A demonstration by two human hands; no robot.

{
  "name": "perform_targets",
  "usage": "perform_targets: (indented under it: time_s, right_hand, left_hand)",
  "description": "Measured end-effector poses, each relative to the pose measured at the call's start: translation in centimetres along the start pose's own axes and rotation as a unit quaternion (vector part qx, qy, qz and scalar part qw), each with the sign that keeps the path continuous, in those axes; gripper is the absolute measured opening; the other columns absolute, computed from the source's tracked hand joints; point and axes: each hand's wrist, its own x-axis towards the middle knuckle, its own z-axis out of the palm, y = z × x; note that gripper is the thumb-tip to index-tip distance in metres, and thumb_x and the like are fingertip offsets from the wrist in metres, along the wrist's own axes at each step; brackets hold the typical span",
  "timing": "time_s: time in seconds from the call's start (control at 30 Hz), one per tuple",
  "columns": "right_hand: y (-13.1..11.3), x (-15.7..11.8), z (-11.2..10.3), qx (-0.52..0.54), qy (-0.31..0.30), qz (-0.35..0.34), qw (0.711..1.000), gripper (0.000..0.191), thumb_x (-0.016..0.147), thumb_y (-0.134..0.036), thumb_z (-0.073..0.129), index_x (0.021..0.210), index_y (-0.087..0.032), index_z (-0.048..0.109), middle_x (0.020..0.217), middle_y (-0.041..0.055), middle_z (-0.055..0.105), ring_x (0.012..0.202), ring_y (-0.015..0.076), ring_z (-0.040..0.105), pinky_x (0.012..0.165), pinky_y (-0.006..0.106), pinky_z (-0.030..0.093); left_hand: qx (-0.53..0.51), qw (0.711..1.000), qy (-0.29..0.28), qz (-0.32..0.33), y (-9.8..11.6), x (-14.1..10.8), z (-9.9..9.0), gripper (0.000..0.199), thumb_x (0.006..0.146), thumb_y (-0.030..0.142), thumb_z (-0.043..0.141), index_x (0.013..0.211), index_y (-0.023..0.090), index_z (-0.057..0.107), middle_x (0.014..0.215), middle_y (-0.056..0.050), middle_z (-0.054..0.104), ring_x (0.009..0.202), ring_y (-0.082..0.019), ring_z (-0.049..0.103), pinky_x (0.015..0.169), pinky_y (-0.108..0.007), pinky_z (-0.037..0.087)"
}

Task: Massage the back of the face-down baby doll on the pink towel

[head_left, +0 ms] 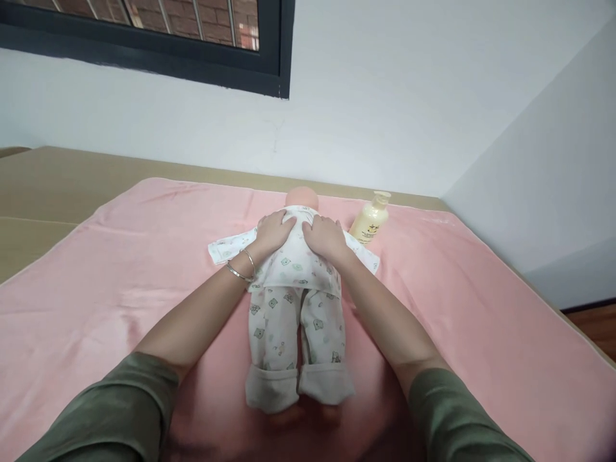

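A baby doll (298, 273) in a white printed top and trousers with turned-up cuffs lies stretched out, its feet towards me. Its smooth, bald head (302, 197) is at the far end, with no face showing. My left hand (275, 231) rests on the left of the doll's upper body, thumb pointing inward. On the right side my right hand (325, 236) lies the same way, a small gap between the two thumbs. Both hands look spread over the cloth, though their fingers are partly hidden round the doll's sides. A silver bracelet (242, 265) circles my left wrist.
The doll lies on a pink blanket (125, 289) spread over a wooden surface (72, 179). A cream pump bottle (371, 219) stands tilted-looking just beyond the doll's right sleeve. White walls (385, 96) and a dark-framed window (276, 48) are behind.
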Motion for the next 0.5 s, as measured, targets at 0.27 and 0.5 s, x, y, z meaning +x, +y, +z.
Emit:
perform_targets:
  time_s: [0.27,0.5]
  right_hand:
    - [0.6,0.8,0.1,0.042,0.007,-0.031,0.999,0.055,0.106,-0.041,0.028,0.132,-0.007,0.062,0.142,0.0235,0.064,0.133,0.0366,0.057,0.119,0.053,0.032]
    - [0.9,0.3,0.2,-0.007,0.034,-0.048,0.998,0.058,0.108,-0.043,0.028,0.138,-0.004,0.058,0.139,0.0249,0.065,0.132,0.0352,0.058,0.121,0.052,0.031]
  left_hand:
    - [0.117,0.991,0.004,0.059,2.9,-2.5,-0.5,0.049,0.100,0.029,0.032,0.124,0.005,0.067,0.132,-0.024,0.068,0.131,-0.035,0.060,0.116,-0.047,0.045]
    - [0.077,0.995,-0.029,0.050,2.7,-2.1,-0.8,0.048,0.101,0.028,0.030,0.127,0.010,0.065,0.137,-0.021,0.066,0.133,-0.033,0.060,0.116,-0.045,0.045]
